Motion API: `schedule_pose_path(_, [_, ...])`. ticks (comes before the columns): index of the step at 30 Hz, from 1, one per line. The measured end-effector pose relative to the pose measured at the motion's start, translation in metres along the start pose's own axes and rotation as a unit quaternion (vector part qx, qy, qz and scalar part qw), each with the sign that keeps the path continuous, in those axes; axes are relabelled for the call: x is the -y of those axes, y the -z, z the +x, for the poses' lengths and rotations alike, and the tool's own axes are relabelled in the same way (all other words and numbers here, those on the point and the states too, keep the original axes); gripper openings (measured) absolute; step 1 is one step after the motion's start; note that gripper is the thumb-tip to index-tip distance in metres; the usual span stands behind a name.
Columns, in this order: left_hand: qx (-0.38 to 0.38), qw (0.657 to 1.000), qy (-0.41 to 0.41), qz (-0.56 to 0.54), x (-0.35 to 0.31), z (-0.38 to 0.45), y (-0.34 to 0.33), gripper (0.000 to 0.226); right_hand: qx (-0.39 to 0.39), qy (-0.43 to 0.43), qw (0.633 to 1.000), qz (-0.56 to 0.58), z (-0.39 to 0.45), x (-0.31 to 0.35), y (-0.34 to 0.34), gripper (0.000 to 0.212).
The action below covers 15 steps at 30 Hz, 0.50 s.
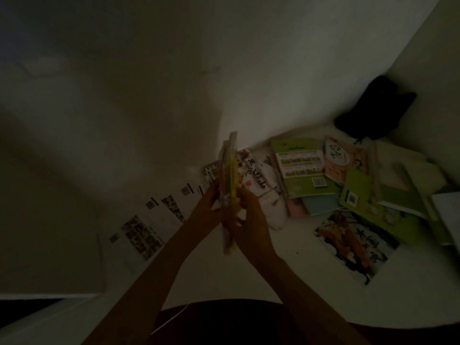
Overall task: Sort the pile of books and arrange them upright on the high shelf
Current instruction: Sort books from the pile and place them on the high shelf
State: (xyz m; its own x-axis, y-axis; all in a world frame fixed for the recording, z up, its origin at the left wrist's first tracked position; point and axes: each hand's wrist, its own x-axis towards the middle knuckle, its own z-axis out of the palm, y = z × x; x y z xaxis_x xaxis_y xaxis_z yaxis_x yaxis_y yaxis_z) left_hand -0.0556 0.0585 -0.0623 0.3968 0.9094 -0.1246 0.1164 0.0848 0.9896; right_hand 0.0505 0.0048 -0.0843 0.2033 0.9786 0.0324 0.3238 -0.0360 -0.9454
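The scene is dim. A thin stack of books (230, 175) with a yellow spine stands on edge between my two hands at the middle of the frame. My left hand (207, 205) grips the stack from the left and my right hand (249, 210) grips it from the right. Beyond them a pile of books (323, 175) lies flat and scattered on the white surface (286, 265), with green covers on top. One illustrated book (356, 245) lies apart at the right.
Several thin booklets (154, 227) lie in a row along the wall (149, 83) at the left. A black bag (373, 108) sits in the far right corner. More green and white books (410, 195) reach the right edge.
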Motion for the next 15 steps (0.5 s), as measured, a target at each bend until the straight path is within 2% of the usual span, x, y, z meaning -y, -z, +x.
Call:
schedule_pose_path(2, [-0.055,0.998,0.021,0.036,0.005,0.004,0.010,0.079,0.101,-0.011,0.995,0.017,0.000,-0.005,0.003,0.052])
schedule_pose_path(4, [-0.107,0.993,0.052,0.026,0.015,0.005,0.022,0.076,0.199,-0.071,0.976,0.054,-0.002,-0.010,0.007,0.045])
schedule_pose_path(5, [-0.130,0.989,0.063,-0.001,0.018,0.002,0.028,0.066,0.206,-0.093,0.972,0.066,-0.001,-0.013,0.008,0.040])
schedule_pose_path(7, [-0.124,0.983,0.082,-0.107,0.023,-0.006,0.038,0.052,0.124,-0.101,0.986,0.053,0.004,-0.016,0.010,0.046])
schedule_pose_path(9, [-0.079,0.976,0.075,-0.186,0.022,-0.013,0.049,0.065,0.006,-0.081,0.997,-0.003,0.017,-0.018,0.017,0.072])
schedule_pose_path(10, [-0.050,0.976,0.066,-0.200,0.019,-0.017,0.051,0.071,-0.009,-0.085,0.996,0.005,0.024,-0.019,0.024,0.082])
schedule_pose_path(11, [-0.017,0.977,0.064,-0.202,0.018,-0.019,0.051,0.071,0.011,-0.103,0.993,0.051,0.029,-0.019,0.033,0.085])
schedule_pose_path(13, [0.047,0.981,0.074,-0.174,0.019,-0.019,0.048,0.062,0.098,-0.119,0.974,0.166,0.031,-0.019,0.048,0.068])
schedule_pose_path(15, [0.074,0.983,0.106,-0.127,0.022,-0.017,0.040,0.057,0.114,-0.108,0.974,0.164,0.022,-0.028,0.057,0.049])
